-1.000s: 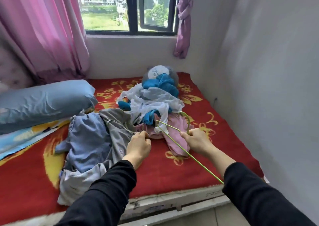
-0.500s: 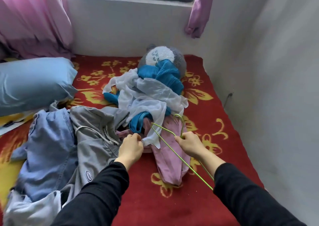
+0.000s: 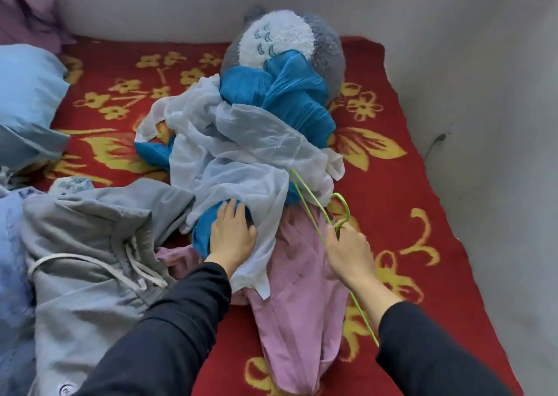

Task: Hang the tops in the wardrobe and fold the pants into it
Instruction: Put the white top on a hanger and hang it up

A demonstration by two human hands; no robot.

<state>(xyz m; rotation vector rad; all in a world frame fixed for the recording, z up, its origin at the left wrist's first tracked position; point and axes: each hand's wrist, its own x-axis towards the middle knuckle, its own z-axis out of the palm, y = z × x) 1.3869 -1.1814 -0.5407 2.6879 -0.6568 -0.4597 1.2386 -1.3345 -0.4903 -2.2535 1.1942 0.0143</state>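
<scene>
While my right hand [image 3: 350,246] grips the green hanger [image 3: 340,195] at its neck, my left hand [image 3: 232,235] lies flat, fingers straight, on the white top [image 3: 241,160] heaped on the bed [image 3: 392,190]. The fabric looks sheer, light and slippery; I take hold at the shoulder seams.

Both arms are covered in long black sleeves of a plain, soft, matte cloth that creases in loose folds. The left sleeve [image 3: 169,320] runs down to the wrist and ends in a simple edge just behind the left hand [image 3: 232,235]. The right sleeve [image 3: 428,353] stops higher up, leaving a stretch of bare forearm before the right hand [image 3: 350,250]. Both hands are bare.
</scene>
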